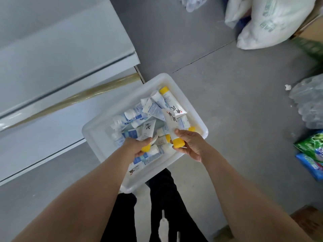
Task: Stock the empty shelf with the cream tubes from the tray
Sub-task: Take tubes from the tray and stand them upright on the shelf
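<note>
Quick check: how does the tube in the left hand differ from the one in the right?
The left tube looks shorter and slimmer than the right tube. The left hand hides most of the left tube's cap; the right tube's cap shows plainly in the right hand. The left tube tips slightly right, the right tube left. Both are white with black characters and yellow caps, held over the tray.
</note>
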Motion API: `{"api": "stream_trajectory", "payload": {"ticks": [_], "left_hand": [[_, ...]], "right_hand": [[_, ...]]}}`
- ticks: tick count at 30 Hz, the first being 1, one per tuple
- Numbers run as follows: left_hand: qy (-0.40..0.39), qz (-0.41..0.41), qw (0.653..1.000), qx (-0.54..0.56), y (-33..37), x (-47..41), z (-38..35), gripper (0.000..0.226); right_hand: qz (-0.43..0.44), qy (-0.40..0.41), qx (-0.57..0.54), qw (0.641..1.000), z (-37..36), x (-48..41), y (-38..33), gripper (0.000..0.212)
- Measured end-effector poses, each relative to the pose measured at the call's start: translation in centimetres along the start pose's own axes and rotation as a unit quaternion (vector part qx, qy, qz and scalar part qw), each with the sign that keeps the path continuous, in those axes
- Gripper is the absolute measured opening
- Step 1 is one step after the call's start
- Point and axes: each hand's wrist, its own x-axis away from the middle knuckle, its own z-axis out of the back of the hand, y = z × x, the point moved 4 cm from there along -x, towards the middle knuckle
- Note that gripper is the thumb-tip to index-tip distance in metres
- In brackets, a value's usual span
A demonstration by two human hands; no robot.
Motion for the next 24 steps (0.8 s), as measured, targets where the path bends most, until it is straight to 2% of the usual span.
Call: {"api": "stream_trajectory", "payload": {"ticks": [3, 6, 11, 14, 16, 19, 24], "left_hand": [[-0.048, 0.003, 0.989, 0.138, -0.9, 3.0, 0.7, 0.048], [-0.124, -0.018, 0.967, 0.224, -1.4, 6.4, 2.6, 0.036], [-0.167, -0.100, 0.927, 0.321, -3.0, 11.6, 9.5, 0.045], [-0.196, -0.147, 0.893, 0.377, -5.1, 16.1, 15.3, 0.042], [-0.223, -0.197, 0.876, 0.380, -7.0, 19.4, 19.5, 0.050], [-0.244, -0.281, 0.857, 0.357, -9.8, 24.4, 25.9, 0.045], [-0.253, -0.404, 0.800, 0.364, -12.6, 32.0, 37.0, 0.048]], "right_hand": [[0.011, -0.007, -0.003, 1.000, -2.2, 2.2, 0.8, 0.043], [0.026, -0.022, -0.021, 0.999, -4.9, 4.7, 1.7, 0.031], [0.096, -0.018, -0.076, 0.992, -11.0, 9.2, 2.8, 0.018], [0.130, -0.032, -0.099, 0.986, -16.2, 12.4, 4.1, 0.022], [0.154, -0.065, -0.100, 0.981, -20.5, 14.6, 5.6, 0.022], [0.193, -0.133, -0.066, 0.970, -27.9, 18.2, 8.2, 0.017], [0.285, -0.213, -0.001, 0.934, -40.1, 24.7, 10.3, 0.020]]}}
